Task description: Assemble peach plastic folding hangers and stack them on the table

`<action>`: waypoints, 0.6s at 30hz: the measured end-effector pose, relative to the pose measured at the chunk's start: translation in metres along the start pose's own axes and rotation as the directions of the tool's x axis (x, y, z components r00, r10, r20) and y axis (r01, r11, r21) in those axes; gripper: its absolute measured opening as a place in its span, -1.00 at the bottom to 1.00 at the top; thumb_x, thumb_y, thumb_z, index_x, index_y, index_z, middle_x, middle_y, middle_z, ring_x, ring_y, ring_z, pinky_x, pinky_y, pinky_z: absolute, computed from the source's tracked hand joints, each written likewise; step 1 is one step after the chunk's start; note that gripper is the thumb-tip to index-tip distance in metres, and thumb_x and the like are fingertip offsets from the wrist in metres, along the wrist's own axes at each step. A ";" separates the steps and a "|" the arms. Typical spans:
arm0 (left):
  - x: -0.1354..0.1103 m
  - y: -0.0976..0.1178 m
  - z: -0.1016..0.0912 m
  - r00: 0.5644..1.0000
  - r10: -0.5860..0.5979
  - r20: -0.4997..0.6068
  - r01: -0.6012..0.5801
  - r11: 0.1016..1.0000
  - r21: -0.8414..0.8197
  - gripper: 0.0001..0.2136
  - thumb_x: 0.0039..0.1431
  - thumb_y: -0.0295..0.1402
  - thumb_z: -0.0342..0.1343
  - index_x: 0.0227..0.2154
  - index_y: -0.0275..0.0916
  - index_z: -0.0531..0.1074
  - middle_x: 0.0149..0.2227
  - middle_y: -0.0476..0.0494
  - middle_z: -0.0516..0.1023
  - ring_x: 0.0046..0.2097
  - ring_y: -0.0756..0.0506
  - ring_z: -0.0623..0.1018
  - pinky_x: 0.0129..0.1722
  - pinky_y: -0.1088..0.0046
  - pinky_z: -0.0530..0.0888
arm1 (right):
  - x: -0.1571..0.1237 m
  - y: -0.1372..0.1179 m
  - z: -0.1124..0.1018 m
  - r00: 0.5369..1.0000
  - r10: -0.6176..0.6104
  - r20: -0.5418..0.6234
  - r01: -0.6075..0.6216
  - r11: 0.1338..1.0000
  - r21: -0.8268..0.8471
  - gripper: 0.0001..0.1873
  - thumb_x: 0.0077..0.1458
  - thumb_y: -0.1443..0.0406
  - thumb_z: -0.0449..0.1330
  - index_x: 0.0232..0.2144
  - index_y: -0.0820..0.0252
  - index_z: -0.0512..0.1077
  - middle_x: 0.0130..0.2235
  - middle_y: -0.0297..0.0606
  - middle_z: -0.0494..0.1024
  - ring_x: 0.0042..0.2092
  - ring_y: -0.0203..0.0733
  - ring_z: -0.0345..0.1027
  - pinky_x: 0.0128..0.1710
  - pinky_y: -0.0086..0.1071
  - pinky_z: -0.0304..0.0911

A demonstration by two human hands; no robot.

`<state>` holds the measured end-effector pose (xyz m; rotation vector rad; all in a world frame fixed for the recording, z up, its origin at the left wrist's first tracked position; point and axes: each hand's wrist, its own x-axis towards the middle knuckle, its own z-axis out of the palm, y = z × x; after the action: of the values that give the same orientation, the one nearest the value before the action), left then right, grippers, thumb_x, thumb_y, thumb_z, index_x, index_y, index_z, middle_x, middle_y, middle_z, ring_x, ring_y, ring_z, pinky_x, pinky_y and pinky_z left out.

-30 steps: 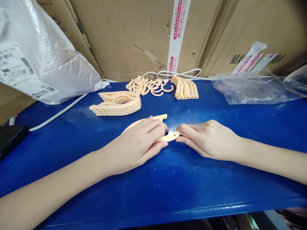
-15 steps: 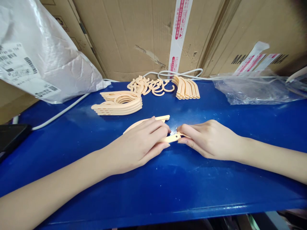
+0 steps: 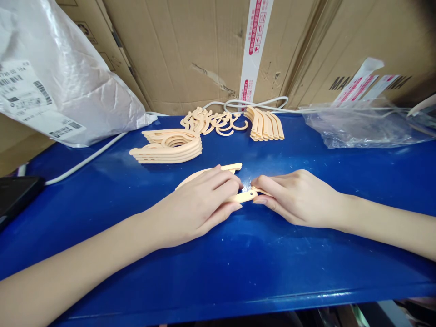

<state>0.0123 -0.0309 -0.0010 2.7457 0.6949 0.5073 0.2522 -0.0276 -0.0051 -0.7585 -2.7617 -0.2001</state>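
Note:
My left hand [image 3: 200, 204] is closed around a cream plastic hanger piece [image 3: 245, 196], whose flat end with a small hole sticks out past the fingers. A curved part of a cream piece shows above that hand's knuckles. My right hand [image 3: 293, 197] pinches a thin cream hanger arm [image 3: 261, 191] against this flat end; most of it is hidden by the fingers. Behind the hands lie a stack of hanger bodies [image 3: 166, 152], a heap of hanger hooks [image 3: 207, 121] and a row of curved hanger arms [image 3: 265, 125].
The blue table [image 3: 221, 281] ends at a front edge near me. A silvery white parcel bag [image 3: 75, 81] leans at the left, with a dark phone-like object [image 3: 17, 193] below it. Cardboard boxes [image 3: 190, 50], a white cable [image 3: 88, 159] and a clear plastic bag [image 3: 361, 129] line the back.

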 end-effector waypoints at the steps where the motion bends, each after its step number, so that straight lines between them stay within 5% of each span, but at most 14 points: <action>1: 0.000 0.000 0.000 1.000 0.000 -0.004 0.000 1.000 -0.002 -0.87 0.38 -0.38 -0.14 -0.26 -0.22 0.28 -0.08 -0.11 0.43 0.02 -0.08 0.40 0.24 0.21 0.18 | 0.000 0.000 0.000 1.000 0.000 -0.001 0.000 1.000 0.002 -0.62 0.39 0.17 -0.23 -0.36 0.21 0.24 -0.53 -0.39 0.41 -0.60 -0.36 0.24 -0.60 -0.42 -0.05; 18: 0.001 0.002 -0.001 1.000 -0.015 0.012 0.015 1.000 0.007 -0.85 0.38 -0.36 -0.17 -0.29 -0.22 0.27 -0.08 -0.13 0.44 0.01 -0.10 0.40 0.23 0.15 0.20 | 0.000 -0.002 -0.001 0.999 -0.026 -0.027 0.025 0.998 -0.053 -0.63 0.39 0.20 -0.21 -0.39 0.21 0.25 -0.55 -0.42 0.37 -0.62 -0.38 0.17 -0.60 -0.41 -0.07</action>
<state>0.0133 -0.0321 0.0005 2.7455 0.7149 0.4850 0.2513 -0.0301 -0.0039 -0.7282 -2.7514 -0.2878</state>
